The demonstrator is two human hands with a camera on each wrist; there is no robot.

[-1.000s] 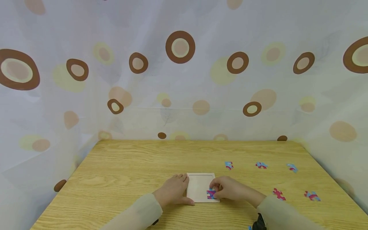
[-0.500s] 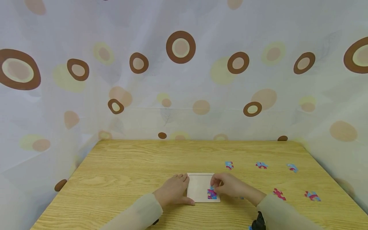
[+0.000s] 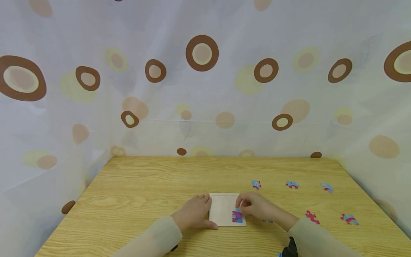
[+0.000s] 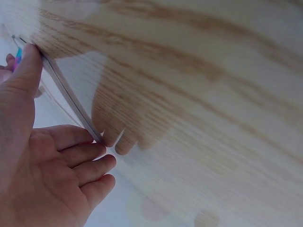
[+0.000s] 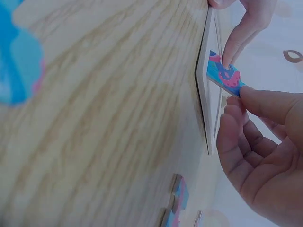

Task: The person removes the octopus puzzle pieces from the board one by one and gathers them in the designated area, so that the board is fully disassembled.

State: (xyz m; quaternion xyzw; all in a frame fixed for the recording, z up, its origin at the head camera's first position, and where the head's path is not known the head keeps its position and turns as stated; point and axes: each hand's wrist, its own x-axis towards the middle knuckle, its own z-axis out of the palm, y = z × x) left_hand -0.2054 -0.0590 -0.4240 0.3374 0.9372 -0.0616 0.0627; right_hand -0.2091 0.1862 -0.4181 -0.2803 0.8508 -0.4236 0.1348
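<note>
A small pale wooden puzzle tray point(image 3: 222, 208) lies near the table's front. My left hand point(image 3: 194, 213) rests along its left edge, fingertips at the far corner and thumb at the near one. In the left wrist view those fingers point(image 4: 94, 169) are nearly straight. A pink, purple and blue jigsaw piece point(image 3: 237, 216) is in the tray's near right corner. My right hand point(image 3: 255, 205) pinches its blue far end between thumb and fingers. In the right wrist view the piece point(image 5: 228, 75) slants up from the tray toward the right thumb.
On the wooden table point(image 3: 144, 185), several loose pieces lie to the right, including a pink one point(image 3: 312, 217) and a blue and pink one point(image 3: 349, 219). Another piece point(image 3: 268, 221) is partly hidden under the right forearm. A dotted curtain point(image 3: 205, 100) stands behind the table.
My right hand has shifted slightly away from me, its fingertips now at the piece's far end. More of the piece shows. The left hand has kept its place.
</note>
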